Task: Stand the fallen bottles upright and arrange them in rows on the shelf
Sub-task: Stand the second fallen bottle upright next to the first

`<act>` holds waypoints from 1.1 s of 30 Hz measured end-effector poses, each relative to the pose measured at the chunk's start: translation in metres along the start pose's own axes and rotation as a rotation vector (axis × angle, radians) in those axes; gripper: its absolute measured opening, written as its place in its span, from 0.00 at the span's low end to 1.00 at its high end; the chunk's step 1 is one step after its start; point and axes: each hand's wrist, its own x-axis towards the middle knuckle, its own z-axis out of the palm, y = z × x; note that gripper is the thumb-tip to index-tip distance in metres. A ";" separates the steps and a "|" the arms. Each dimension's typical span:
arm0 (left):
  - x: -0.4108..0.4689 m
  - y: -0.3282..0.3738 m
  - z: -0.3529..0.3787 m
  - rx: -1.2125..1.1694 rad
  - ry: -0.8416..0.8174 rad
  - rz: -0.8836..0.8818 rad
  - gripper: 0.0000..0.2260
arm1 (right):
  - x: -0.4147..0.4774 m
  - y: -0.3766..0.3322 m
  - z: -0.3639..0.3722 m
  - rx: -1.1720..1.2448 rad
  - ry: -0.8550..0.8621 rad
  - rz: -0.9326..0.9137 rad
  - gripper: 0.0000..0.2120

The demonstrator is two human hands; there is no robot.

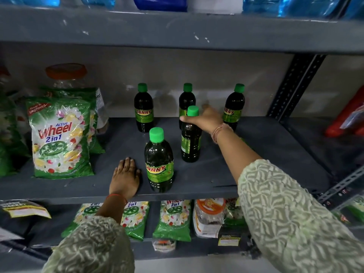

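active wheel detergent packs (59,138) stood propped at the far left of the shelf (266,154), w/ an orange-lidded jar (66,74) behind them, so i kept the bottles to the open middle stretch.

my left hand (125,178) lay flat, palm down, fingers together, gripping nothing. it pressed on the shelf near the front edge, just beside the front sunny bottle (159,160), prob to steady me while i leaned in w/ the other arm.

that front bottle stood upright, label facing out, starting a near row. behind it to the left, the back-left bottle (143,109) was upright close to the wall. the back-middle bottle (186,99) was partly hidden behind the one i held.

my right hand (204,119) was closed round the shoulder of the mid bottle (190,138), just under its green cap, thumb on the left side. held high like that so i could nudge it into line w/o tipping it. it looked upright, base on the shelf, label turned sideways.

the back-right bottle (234,107) stood behind my wrist, upright too. i saw no bottle lying down in view; what was left looked like squaring up the rows.
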 end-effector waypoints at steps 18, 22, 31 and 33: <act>0.000 -0.001 0.003 -0.001 0.044 0.007 0.23 | -0.001 -0.005 -0.013 -0.123 -0.082 -0.116 0.17; -0.003 -0.002 0.009 0.015 0.024 0.016 0.24 | -0.009 0.007 -0.006 -0.018 -0.091 -0.090 0.20; 0.001 -0.003 0.004 0.032 0.032 0.008 0.24 | -0.023 0.019 -0.004 0.239 -0.231 -0.038 0.19; 0.001 -0.003 0.004 0.021 0.033 0.005 0.24 | -0.038 0.022 -0.006 0.262 -0.275 -0.036 0.19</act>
